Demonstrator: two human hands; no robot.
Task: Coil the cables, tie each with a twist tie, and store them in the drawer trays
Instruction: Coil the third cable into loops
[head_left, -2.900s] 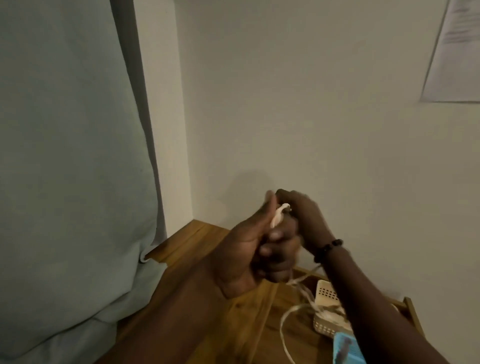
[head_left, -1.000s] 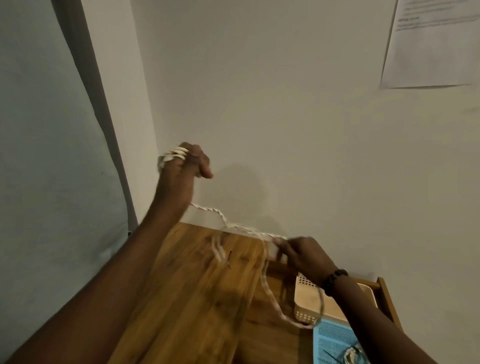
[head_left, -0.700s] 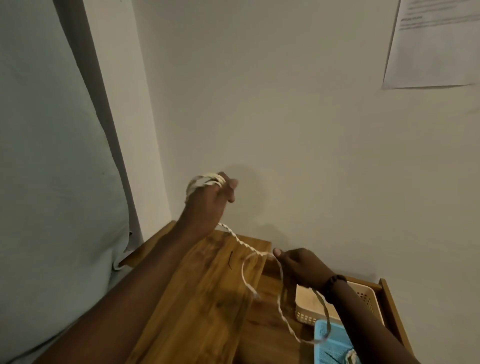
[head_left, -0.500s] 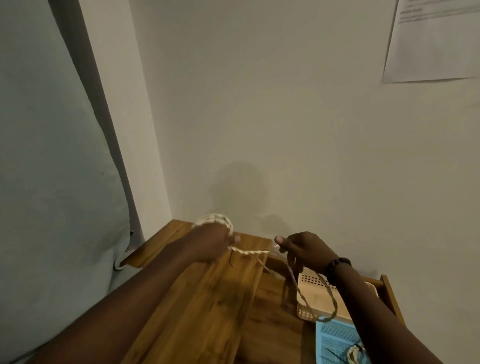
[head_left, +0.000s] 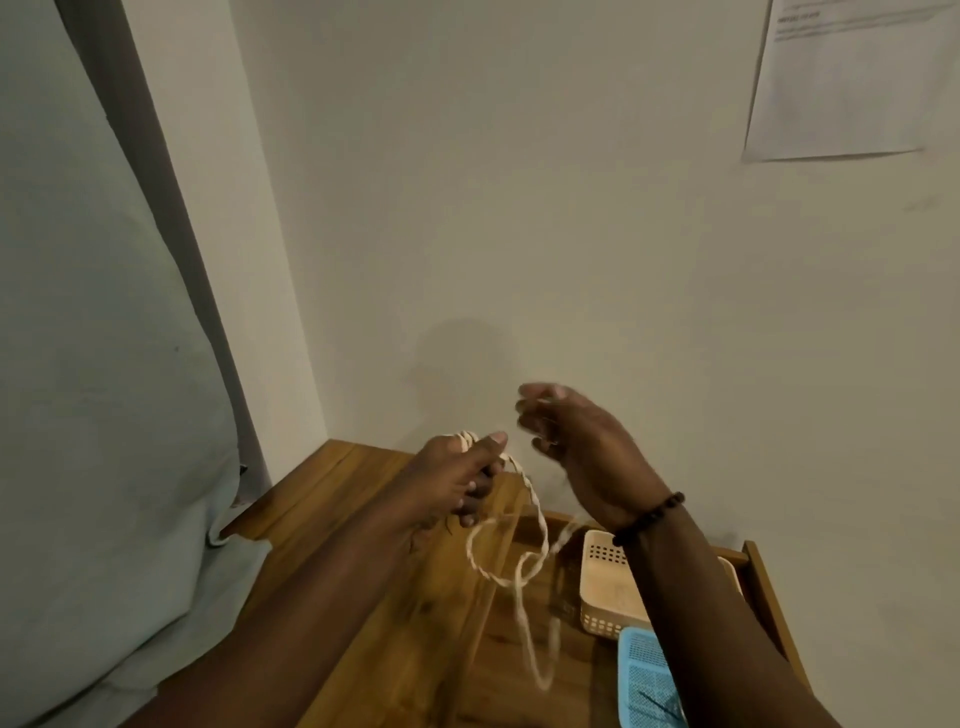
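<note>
The cable (head_left: 524, 499) is a thin, pale cream cord with a twisty, braided look, like two strands wound around each other. A few turns of it are sitting wrapped over the fingers of the left hand (head_left: 457, 480). That hand is curling its fingers around those turns, and its thumb is pointing up beside them. From there the cable is hanging down in a loose loop over the wooden top (head_left: 363, 545). The loop is crossing over itself low down, and a long tail is dangling below the crossing. The tail looks blurry, so I cannot tell where its end is.

The right hand (head_left: 576, 441) is up in the air just beside the left hand, a little higher, and the two hands are not touching. Its fingers are spread and a bit blurry. I cannot tell if it is holding the thin cable or not. A dark bead bracelet (head_left: 649, 517) is sitting on that wrist.

Under the right arm, an open wooden drawer (head_left: 761, 577) is holding a cream tray (head_left: 605, 587) with little holes in its wall. A blue tray (head_left: 641, 670) is lying just in front of it. A sheet of paper (head_left: 836, 83) is hanging on the wall (head_left: 519, 208) up high.
</note>
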